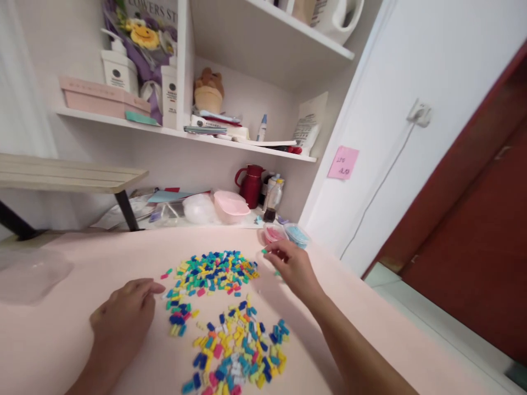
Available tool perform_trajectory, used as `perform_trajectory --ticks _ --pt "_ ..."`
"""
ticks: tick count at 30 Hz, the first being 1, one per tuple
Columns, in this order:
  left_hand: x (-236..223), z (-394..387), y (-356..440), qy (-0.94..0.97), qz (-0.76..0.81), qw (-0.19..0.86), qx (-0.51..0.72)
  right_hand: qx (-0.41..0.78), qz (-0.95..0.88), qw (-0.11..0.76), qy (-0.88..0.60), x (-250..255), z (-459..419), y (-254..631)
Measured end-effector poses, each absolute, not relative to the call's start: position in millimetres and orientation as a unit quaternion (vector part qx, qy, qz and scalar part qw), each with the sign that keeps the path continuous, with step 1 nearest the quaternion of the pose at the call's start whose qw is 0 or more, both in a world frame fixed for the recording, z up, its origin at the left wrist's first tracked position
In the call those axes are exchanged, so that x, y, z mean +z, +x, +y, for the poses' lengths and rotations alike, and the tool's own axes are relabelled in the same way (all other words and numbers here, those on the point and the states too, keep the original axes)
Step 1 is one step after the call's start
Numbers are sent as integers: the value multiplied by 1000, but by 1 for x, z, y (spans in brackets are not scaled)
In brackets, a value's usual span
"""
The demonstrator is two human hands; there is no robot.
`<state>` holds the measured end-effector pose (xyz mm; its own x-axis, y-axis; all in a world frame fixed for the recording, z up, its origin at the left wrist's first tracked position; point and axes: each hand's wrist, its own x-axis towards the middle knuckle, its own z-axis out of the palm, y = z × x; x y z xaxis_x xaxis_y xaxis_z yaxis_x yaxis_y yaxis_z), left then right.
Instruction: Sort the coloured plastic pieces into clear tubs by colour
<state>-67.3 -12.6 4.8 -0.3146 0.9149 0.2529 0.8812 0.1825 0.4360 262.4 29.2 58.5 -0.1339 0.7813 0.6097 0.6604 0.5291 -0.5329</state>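
Observation:
My right hand [290, 266] is at the right of the brick piles, with a small green toy brick [264, 251] pinched between thumb and fingertips. Beneath that hand, a few green pieces [277, 274] show, partly hidden. Two round tubs stand just beyond it, one with pink pieces [273, 233] and one with blue pieces [297, 236]. My left hand [125, 310] rests on the table left of the piles, loosely bent, a digit pointing at the bricks and nothing visible in it. Mixed coloured bricks lie in a far pile [214, 271] and a near pile [242, 351].
A clear plastic box [33, 274] sits at the table's left. Behind are a pink bowl [231, 206], a red jug [250, 185] and bottles [274, 200]. A small wooden stand [69, 173] rises at back left. Shelves [247, 148] hang above the table's back.

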Motion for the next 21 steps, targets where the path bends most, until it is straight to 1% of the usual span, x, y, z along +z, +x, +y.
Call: perform_trajectory --ticks 1,3,7,9,10,12,15,18,21 --pt "6 -12 -67 585 768 34 258 47 -726 461 -508 61 33 274" --pt "8 -11 -67 584 771 40 251 3 -697 442 -565 61 37 292" --pt "13 -11 -64 586 774 45 238 -55 -683 315 -657 54 39 308" --pt "14 -12 -63 587 774 41 236 -58 -679 291 -672 54 37 305" --pt "15 -12 -63 586 775 39 235 -51 -684 300 -663 55 36 302" --pt "15 -12 -63 585 776 40 232 -14 -713 345 -610 59 32 291" --pt "13 -12 -65 586 775 41 231 83 -765 394 -503 63 24 271" --pt "9 -10 -67 578 780 42 237 148 -785 391 -457 54 19 252" --pt "7 -9 -67 572 784 44 236 139 -799 374 -449 39 18 241"
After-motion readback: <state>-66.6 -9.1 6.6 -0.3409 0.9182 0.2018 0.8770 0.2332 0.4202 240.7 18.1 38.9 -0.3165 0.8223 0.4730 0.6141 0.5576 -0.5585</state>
